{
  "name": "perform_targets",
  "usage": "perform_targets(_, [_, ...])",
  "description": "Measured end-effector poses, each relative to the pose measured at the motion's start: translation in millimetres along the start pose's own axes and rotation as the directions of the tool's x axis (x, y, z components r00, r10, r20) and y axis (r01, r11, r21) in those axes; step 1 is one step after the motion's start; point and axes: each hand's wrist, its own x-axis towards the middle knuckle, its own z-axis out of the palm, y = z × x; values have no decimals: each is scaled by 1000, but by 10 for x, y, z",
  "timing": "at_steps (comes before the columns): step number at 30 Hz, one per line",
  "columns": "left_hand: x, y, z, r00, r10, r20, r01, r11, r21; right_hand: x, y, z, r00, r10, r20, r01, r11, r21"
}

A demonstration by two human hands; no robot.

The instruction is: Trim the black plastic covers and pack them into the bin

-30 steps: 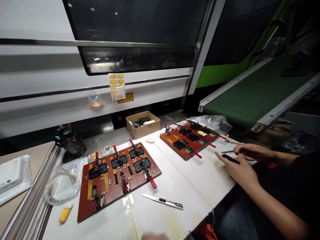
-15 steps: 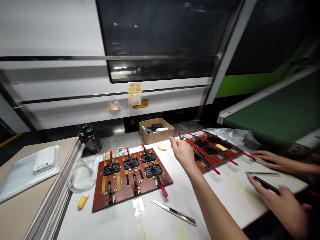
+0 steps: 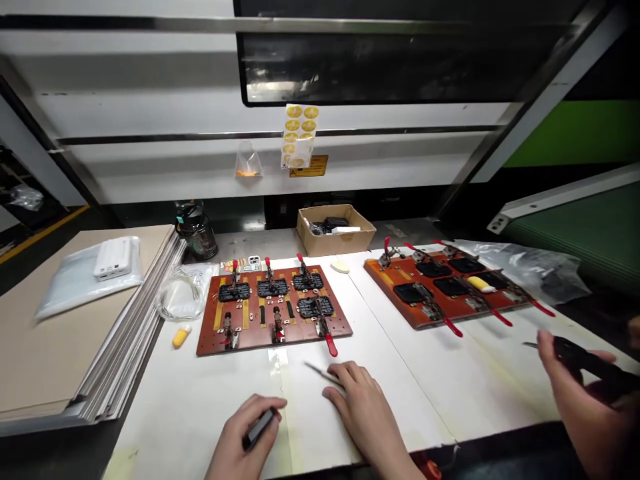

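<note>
Dark oblong piece (image 3: 259, 429) — held tilted; slim knife (image 3: 323, 375) — slanting near it.

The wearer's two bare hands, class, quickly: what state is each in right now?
Left hand: closed around a small black rectangular piece.
Right hand: fingers at a slim silver-grey knife; whether gripped cannot be told.
</note>
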Motion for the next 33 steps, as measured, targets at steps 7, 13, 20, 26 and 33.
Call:
perform_targets(7, [216, -244, -12, 975, 107, -196, -91, 992, 86, -98, -217, -186, 992, -3, 123, -41, 933, 357])
perform_targets(13, [42, -243, 4, 979, 47, -198, -36, 998, 59, -286, -1015, -80, 890, -215, 403, -97, 772, 628])
perform_targets(20, [-162, -148, 25, 971, -28, -236, 21, 999, -32, -545, -1349, 318, 887, -243, 392, -37, 809, 587])
perform_targets(26, [-249, -179, -5, 972, -43, -232, 32, 998, -49, -533, -1334, 297, 864, -288, 413, 11, 832, 555])
perform_targets(33, [-224, -173, -37, 975, 9, -223, -4, 1000, 21, -556, -1329, 297, 891, -321, 320, 100, 828, 552])
